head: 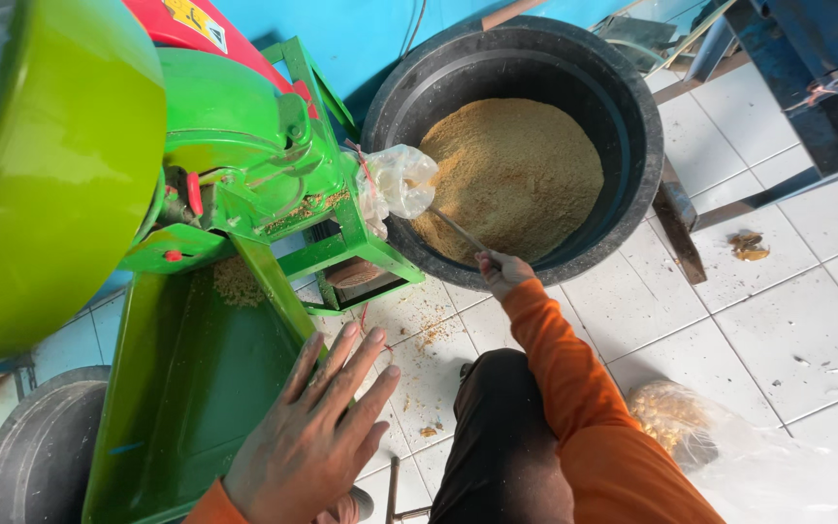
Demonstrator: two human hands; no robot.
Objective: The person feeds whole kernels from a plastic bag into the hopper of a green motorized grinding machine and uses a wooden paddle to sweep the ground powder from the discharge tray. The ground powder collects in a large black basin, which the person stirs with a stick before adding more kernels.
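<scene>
white floor tiles [788, 320] dusted with meal lie under my view; my right hand [502, 273] is clenched on a thin metal rod [456, 230], poking at the plastic-bagged spout [396, 181] to loosen meal into the black tub [647, 126]; my left hand [312, 437], fingers spread, holds nothing and braces on the green chute [186, 388], seemingly for balance.

My left hand [307, 442] is resting on the glossy green painted metal chute [186, 388], smooth and dusted with crumbs. My right hand [502, 272] is gripping a thin bare metal rod [455, 230]. The crinkled clear plastic bag [398, 181] is shining beside the matt black plastic tub [632, 126], which is holding coarse, dry tan meal [516, 175]. White glazed floor tiles [778, 320] are gleaming.
</scene>
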